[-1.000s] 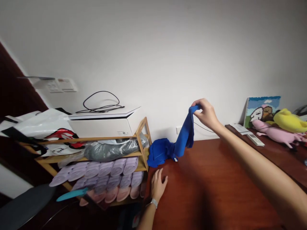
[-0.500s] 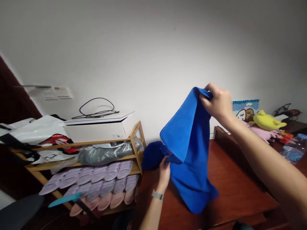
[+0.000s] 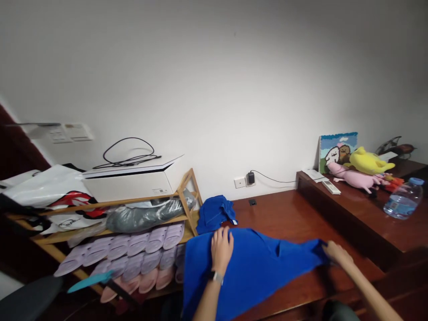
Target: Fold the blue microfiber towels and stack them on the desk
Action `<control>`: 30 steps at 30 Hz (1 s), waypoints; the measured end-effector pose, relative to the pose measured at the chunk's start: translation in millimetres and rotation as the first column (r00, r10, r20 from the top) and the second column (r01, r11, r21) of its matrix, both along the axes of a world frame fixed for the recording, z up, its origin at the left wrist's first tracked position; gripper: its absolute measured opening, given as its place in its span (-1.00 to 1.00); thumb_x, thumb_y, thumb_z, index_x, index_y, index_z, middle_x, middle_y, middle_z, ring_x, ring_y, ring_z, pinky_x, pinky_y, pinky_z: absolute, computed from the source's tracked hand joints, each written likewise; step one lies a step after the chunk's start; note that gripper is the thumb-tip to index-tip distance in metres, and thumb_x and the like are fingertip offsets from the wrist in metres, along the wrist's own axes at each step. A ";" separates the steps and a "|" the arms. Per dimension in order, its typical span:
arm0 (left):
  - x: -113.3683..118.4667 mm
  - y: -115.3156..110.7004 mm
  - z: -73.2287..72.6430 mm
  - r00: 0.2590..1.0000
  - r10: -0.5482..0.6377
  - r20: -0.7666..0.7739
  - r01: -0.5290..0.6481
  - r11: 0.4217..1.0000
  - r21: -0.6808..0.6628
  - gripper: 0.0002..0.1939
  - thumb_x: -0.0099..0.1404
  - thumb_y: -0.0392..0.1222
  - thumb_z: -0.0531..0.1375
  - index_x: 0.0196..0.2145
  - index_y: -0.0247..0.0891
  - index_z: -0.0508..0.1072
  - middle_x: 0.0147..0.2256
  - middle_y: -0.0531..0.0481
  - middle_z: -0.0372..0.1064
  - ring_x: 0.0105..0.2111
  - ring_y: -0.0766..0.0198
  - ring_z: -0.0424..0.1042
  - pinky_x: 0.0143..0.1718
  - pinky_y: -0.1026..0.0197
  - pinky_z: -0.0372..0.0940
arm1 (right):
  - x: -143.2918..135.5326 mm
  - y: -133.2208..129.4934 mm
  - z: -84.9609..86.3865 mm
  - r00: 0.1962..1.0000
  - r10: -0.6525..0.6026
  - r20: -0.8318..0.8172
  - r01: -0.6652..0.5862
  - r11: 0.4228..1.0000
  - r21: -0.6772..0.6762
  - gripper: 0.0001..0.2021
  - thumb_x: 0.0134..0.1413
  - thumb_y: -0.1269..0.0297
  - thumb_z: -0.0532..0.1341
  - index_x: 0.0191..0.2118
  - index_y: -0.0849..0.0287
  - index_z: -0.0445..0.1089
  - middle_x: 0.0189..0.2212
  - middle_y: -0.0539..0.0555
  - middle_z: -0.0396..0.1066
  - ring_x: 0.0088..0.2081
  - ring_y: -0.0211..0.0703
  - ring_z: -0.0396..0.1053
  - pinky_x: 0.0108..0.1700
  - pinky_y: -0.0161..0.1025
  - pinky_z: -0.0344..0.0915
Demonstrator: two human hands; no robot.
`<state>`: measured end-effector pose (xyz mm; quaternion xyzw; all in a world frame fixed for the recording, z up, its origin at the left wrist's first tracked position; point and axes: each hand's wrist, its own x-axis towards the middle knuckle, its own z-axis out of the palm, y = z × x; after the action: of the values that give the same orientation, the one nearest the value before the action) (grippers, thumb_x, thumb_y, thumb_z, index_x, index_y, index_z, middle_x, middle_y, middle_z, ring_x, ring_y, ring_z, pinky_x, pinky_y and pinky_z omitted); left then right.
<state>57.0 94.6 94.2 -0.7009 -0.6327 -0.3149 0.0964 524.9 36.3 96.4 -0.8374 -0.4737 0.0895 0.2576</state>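
A blue towel (image 3: 247, 267) lies spread over the brown wooden table (image 3: 274, 209), its left part flat and its right end drawn into folds. My left hand (image 3: 222, 249), with a watch on its wrist, rests palm down on the towel, fingers stretched out. At the far right, my right hand (image 3: 336, 253) pinches the towel's bunched corner, and the cloth runs taut toward it. Behind my left hand, against the wall, a second blue towel (image 3: 216, 213) sits crumpled with a small white tag showing.
On the left stands a wooden rack (image 3: 187, 200) with several slippers (image 3: 133, 243) and a white box (image 3: 130, 183) on top. The raised ledge (image 3: 347, 214) at right carries plush toys (image 3: 361, 171), a remote (image 3: 331, 187) and a water bottle (image 3: 404, 199). A plugged-in charger (image 3: 250, 178) is on the wall.
The towel, held up in the air by both hands before, has come down onto the table. My right hand moved down and right with its corner; my left hand let go and now lies flat.
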 end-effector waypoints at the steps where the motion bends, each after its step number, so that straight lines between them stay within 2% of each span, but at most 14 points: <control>1: -3.2 -15.6 -31.5 0.999 -0.003 -0.038 0.001 0.999 -0.034 -0.60 0.50 -0.13 0.00 0.06 -0.19 0.58 0.02 -0.22 0.55 0.06 -0.05 0.48 0.10 -0.05 0.35 | -2.7 -14.3 -21.6 1.000 0.011 0.011 -0.010 0.996 -0.090 -0.79 -0.20 0.02 0.11 -0.62 -0.04 0.37 -0.56 0.22 0.54 -0.46 0.30 0.59 -0.37 0.17 0.50; 3: -15.8 -44.6 -88.6 0.997 0.009 -0.073 -0.015 0.997 -0.080 -0.61 0.47 -0.06 0.06 0.05 -0.15 0.61 0.05 -0.22 0.56 0.10 -0.11 0.47 0.16 -0.14 0.34 | -10.5 -32.8 -52.1 0.996 0.043 0.078 -0.036 0.995 -0.094 -0.72 -0.21 -0.01 0.08 -0.45 -0.07 0.49 -0.32 0.32 0.61 -0.22 0.44 0.62 -0.21 0.34 0.50; 4: -23.4 -56.3 -111.0 0.997 0.011 -0.072 -0.017 0.996 -0.090 -0.61 0.46 -0.03 0.08 0.06 -0.12 0.61 0.07 -0.20 0.56 0.13 -0.12 0.47 0.21 -0.17 0.32 | -16.5 -36.2 -60.4 0.991 0.096 0.093 -0.090 0.994 -0.064 -0.65 -0.19 -0.02 0.08 -0.34 -0.08 0.53 -0.17 0.36 0.61 -0.08 0.47 0.59 -0.08 0.39 0.48; 5: -30.8 -65.7 -128.1 0.998 0.009 -0.069 -0.016 0.995 -0.098 -0.60 0.45 -0.03 0.09 0.11 -0.07 0.59 0.13 -0.16 0.54 0.19 -0.13 0.44 0.26 -0.21 0.29 | -23.9 -36.1 -64.2 0.981 0.173 0.089 -0.172 0.985 -0.020 -0.59 -0.17 -0.02 0.08 -0.24 -0.09 0.56 -0.04 0.37 0.58 0.04 0.47 0.54 0.06 0.39 0.43; 7: -42.7 -77.9 -147.0 0.998 -0.007 -0.063 0.000 0.993 -0.118 -0.56 0.45 -0.01 0.09 0.19 -0.02 0.54 0.22 -0.10 0.48 0.27 -0.12 0.38 0.32 -0.23 0.24 | -41.8 -27.8 -60.6 0.927 0.376 0.013 -0.376 0.925 0.055 -0.55 -0.11 -0.02 0.11 -0.09 -0.20 0.56 0.15 0.26 0.50 0.23 0.35 0.41 0.30 0.24 0.30; 9: -50.0 -83.8 -151.1 0.997 -0.025 -0.070 0.015 0.988 -0.152 -0.52 0.46 0.00 0.08 0.25 -0.01 0.48 0.29 -0.08 0.42 0.31 -0.10 0.34 0.33 -0.24 0.23 | -59.5 -14.1 -49.9 0.835 0.540 -0.103 -0.533 0.841 0.093 -0.56 -0.07 -0.01 0.15 -0.04 -0.32 0.55 0.21 0.12 0.47 0.32 0.25 0.33 0.39 0.09 0.19; 11: -54.2 -87.2 -149.5 0.996 -0.028 -0.084 0.012 0.983 -0.185 -0.50 0.47 0.01 0.06 0.29 -0.01 0.44 0.32 -0.07 0.38 0.33 -0.08 0.31 0.33 -0.23 0.25 | -71.8 -0.5 -41.1 0.778 0.599 -0.188 -0.590 0.800 0.108 -0.60 -0.07 -0.03 0.17 -0.07 -0.33 0.56 0.16 0.11 0.51 0.29 0.30 0.35 0.37 0.12 0.21; 14: -60.8 -91.3 -148.0 0.994 -0.015 -0.106 -0.007 0.979 -0.201 -0.48 0.49 0.04 0.02 0.31 -0.03 0.42 0.32 -0.07 0.37 0.33 -0.05 0.32 0.31 -0.19 0.28 | -75.9 13.4 -40.0 0.777 0.584 -0.237 -0.568 0.812 0.135 -0.68 -0.08 -0.05 0.19 -0.20 -0.21 0.57 -0.04 0.19 0.60 0.14 0.42 0.48 0.25 0.23 0.31; 17: -73.2 -88.0 -147.8 0.992 0.015 -0.125 -0.037 0.983 -0.181 -0.49 0.51 0.05 -0.01 0.26 -0.08 0.48 0.27 -0.10 0.43 0.29 -0.02 0.38 0.28 -0.12 0.31 | -66.6 20.7 -45.8 0.763 0.592 -0.260 -0.567 0.806 0.169 -0.76 -0.06 -0.06 0.20 -0.36 -0.11 0.52 -0.24 0.19 0.62 -0.04 0.39 0.58 0.10 0.17 0.42; 21: -95.9 -58.2 -141.8 0.987 0.075 -0.143 -0.096 0.984 -0.147 -0.49 0.51 0.01 -0.03 0.24 -0.14 0.50 0.27 -0.13 0.43 0.30 -0.01 0.35 0.34 -0.11 0.23 | -40.0 35.6 -46.7 0.762 0.582 -0.283 -0.545 0.813 0.206 -0.72 0.03 -0.14 0.15 -0.42 -0.10 0.46 -0.38 0.14 0.61 -0.24 0.25 0.59 -0.10 0.07 0.48; 23: -105.2 -37.0 -137.7 0.985 0.086 -0.151 -0.115 0.974 -0.196 -0.47 0.51 0.01 -0.02 0.29 -0.14 0.44 0.32 -0.12 0.36 0.35 -0.02 0.29 0.37 -0.14 0.18 | -21.1 52.1 -43.8 0.816 0.498 -0.292 -0.459 0.867 0.196 -0.68 0.06 -0.13 0.11 -0.41 -0.05 0.46 -0.40 0.14 0.61 -0.27 0.19 0.59 -0.14 0.03 0.49; 26: -112.7 -10.4 -133.4 0.981 0.057 -0.186 -0.118 0.934 -0.337 -0.43 0.51 0.05 -0.01 0.36 -0.13 0.35 0.40 -0.13 0.24 0.40 -0.03 0.20 0.39 -0.18 0.12 | 9.0 85.2 -38.8 0.924 0.252 -0.286 -0.218 0.965 0.146 -0.67 0.05 -0.05 0.11 -0.38 0.05 0.46 -0.36 0.17 0.62 -0.25 0.12 0.59 -0.12 -0.05 0.49; 28: -114.4 -0.1 -132.2 0.976 0.020 -0.219 -0.107 0.912 -0.395 -0.41 0.52 0.07 -0.02 0.40 -0.12 0.30 0.43 -0.14 0.16 0.42 -0.03 0.15 0.41 -0.19 0.07 | 24.2 104.3 -36.8 0.963 0.095 -0.254 -0.064 0.990 0.128 -0.63 0.11 -0.01 0.06 -0.26 0.12 0.51 -0.26 0.27 0.62 -0.17 0.15 0.58 -0.05 -0.01 0.48; 30: -115.5 4.4 -132.8 0.969 0.002 -0.246 -0.101 0.915 -0.391 -0.41 0.54 0.07 -0.05 0.41 -0.11 0.26 0.44 -0.13 0.13 0.44 -0.01 0.12 0.43 -0.18 0.03 | 30.1 113.8 -38.8 0.976 -0.011 -0.215 0.043 0.989 0.142 -0.51 0.20 0.04 -0.02 -0.02 0.22 0.49 -0.05 0.40 0.57 -0.01 0.23 0.53 0.07 0.10 0.42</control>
<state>-58.6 98.9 -38.5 -0.7216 -0.6857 -0.0888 0.0353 555.1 150.1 57.7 -0.8082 -0.4370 0.1408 0.3688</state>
